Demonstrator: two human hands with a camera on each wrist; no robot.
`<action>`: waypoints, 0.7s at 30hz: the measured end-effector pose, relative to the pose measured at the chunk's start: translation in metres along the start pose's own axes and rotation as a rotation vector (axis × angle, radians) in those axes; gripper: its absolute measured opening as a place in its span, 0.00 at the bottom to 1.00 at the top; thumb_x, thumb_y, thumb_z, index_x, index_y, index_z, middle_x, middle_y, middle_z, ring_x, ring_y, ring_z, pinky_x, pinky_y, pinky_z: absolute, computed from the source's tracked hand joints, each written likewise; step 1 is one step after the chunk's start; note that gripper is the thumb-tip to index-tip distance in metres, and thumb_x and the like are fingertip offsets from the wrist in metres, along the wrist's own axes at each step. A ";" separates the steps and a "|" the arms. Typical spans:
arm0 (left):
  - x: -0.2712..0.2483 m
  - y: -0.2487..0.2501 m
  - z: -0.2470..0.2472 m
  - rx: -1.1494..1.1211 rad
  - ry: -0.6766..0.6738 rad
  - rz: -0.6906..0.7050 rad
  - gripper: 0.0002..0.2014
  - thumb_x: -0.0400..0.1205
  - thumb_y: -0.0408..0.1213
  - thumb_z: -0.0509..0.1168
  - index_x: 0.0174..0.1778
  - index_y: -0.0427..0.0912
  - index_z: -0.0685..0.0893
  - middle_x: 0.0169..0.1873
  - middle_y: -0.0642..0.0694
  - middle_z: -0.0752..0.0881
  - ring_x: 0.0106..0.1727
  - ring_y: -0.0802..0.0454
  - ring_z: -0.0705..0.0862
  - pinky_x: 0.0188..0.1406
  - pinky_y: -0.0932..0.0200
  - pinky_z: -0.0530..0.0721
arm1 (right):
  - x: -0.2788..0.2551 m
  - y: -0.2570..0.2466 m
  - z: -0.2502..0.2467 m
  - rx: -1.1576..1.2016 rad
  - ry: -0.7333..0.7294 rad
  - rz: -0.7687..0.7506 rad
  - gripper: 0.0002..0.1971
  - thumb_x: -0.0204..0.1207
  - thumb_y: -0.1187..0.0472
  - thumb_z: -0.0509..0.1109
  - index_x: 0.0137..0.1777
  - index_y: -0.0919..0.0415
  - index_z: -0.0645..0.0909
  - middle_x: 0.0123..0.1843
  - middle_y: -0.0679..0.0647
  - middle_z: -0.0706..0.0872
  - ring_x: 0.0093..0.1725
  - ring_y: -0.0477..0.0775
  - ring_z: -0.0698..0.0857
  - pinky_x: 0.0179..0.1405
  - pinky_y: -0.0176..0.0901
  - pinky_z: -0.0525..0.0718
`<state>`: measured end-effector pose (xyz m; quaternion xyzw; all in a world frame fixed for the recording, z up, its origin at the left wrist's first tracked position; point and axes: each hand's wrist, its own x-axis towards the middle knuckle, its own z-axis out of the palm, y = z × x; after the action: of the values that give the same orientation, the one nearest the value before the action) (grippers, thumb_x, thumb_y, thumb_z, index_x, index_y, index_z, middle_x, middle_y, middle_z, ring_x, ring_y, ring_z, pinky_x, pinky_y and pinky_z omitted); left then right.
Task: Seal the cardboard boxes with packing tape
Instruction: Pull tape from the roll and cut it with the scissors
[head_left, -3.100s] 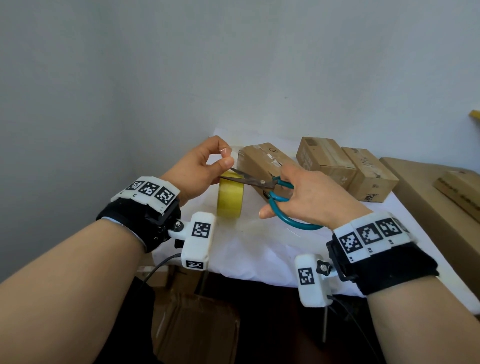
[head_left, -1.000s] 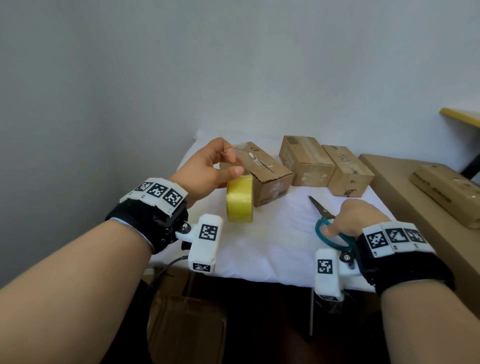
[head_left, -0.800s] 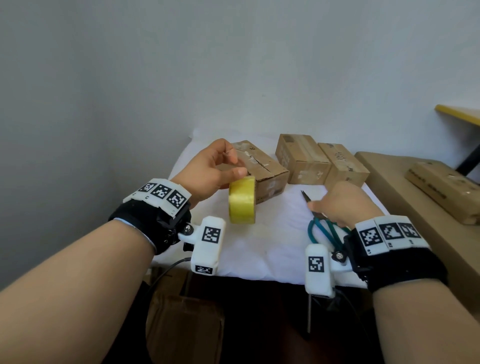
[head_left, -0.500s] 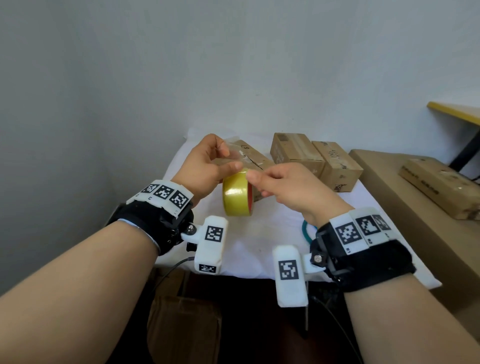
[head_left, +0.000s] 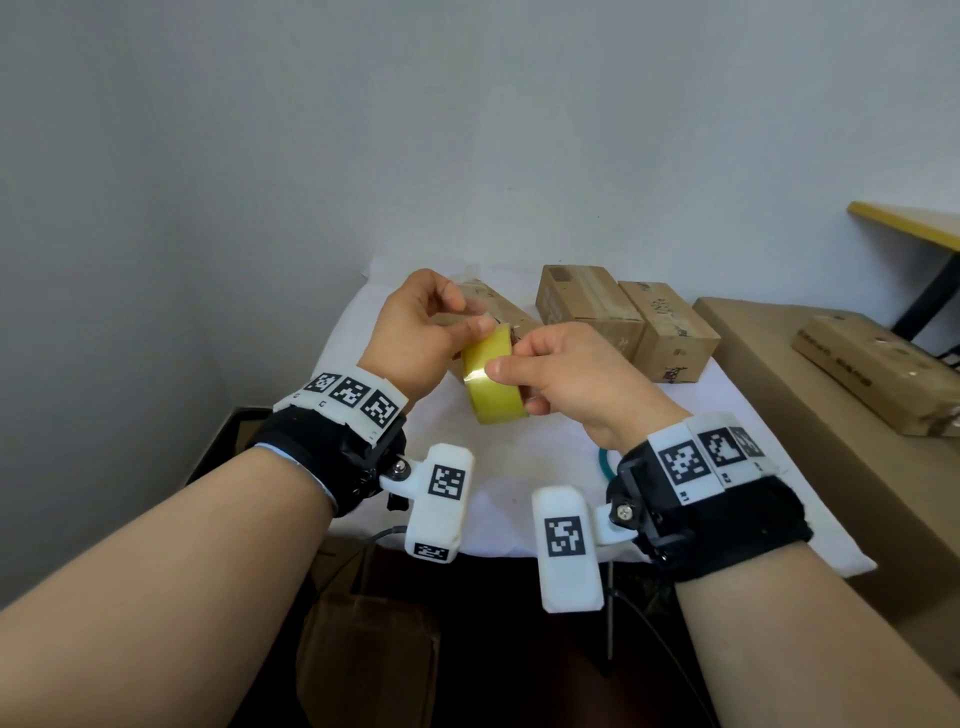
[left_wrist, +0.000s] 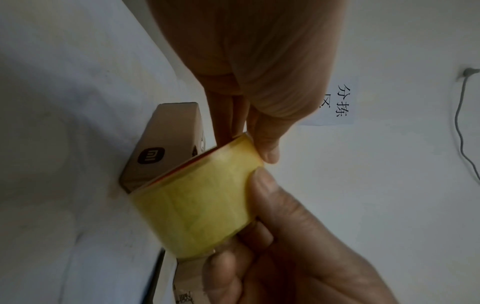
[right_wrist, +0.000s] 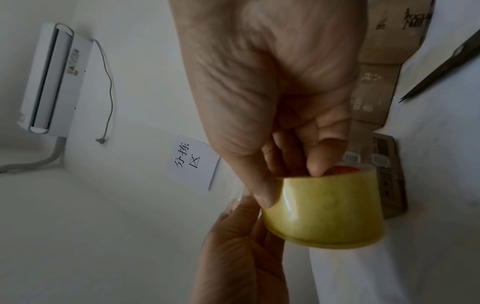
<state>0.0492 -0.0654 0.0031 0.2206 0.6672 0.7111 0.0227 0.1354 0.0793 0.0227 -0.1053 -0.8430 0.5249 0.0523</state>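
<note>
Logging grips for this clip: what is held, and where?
Right hand grips the tape roll by its rim, fingers through the core; left hand pinches its upper edge.

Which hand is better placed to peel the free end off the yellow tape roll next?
Left. The right hand already grips the yellow tape roll through its core, while the left hand pinches at the roll's top edge.

A plain indoor room used as a packing or sorting area. Bare pale wall (head_left: 467, 130); a paper sign (right_wrist: 193, 162) with printed Chinese characters fixed to it; a wall-mounted air conditioner (right_wrist: 49, 80) with a hanging cord. A small tabletop (head_left: 519, 483) under a white cloth carries 3 brown cardboard boxes (head_left: 587, 306). Beside it stands a large cardboard carton (head_left: 810, 467), and behind, a yellow-edged desk (head_left: 904, 228).
</note>
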 end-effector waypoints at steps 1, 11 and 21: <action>0.000 0.000 0.001 -0.007 0.020 0.000 0.16 0.77 0.24 0.74 0.41 0.44 0.73 0.45 0.45 0.89 0.44 0.51 0.88 0.52 0.38 0.88 | 0.001 0.000 0.000 0.016 0.004 0.005 0.10 0.75 0.60 0.81 0.42 0.61 0.81 0.30 0.52 0.78 0.32 0.50 0.79 0.34 0.41 0.84; -0.003 0.003 0.009 -0.037 0.112 -0.002 0.15 0.67 0.37 0.78 0.37 0.48 0.76 0.48 0.42 0.92 0.51 0.40 0.91 0.54 0.30 0.88 | -0.001 -0.008 -0.007 0.030 -0.009 -0.038 0.09 0.76 0.62 0.80 0.42 0.63 0.82 0.31 0.53 0.76 0.29 0.49 0.79 0.33 0.40 0.87; -0.002 0.001 0.019 0.028 0.183 -0.024 0.12 0.67 0.40 0.77 0.33 0.53 0.77 0.43 0.48 0.92 0.47 0.42 0.91 0.47 0.30 0.89 | -0.002 -0.011 -0.014 -0.039 -0.005 -0.030 0.12 0.77 0.62 0.79 0.36 0.59 0.80 0.30 0.52 0.77 0.27 0.48 0.79 0.29 0.37 0.83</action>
<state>0.0580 -0.0487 0.0034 0.1470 0.6789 0.7186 -0.0327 0.1387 0.0862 0.0385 -0.0921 -0.8548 0.5077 0.0561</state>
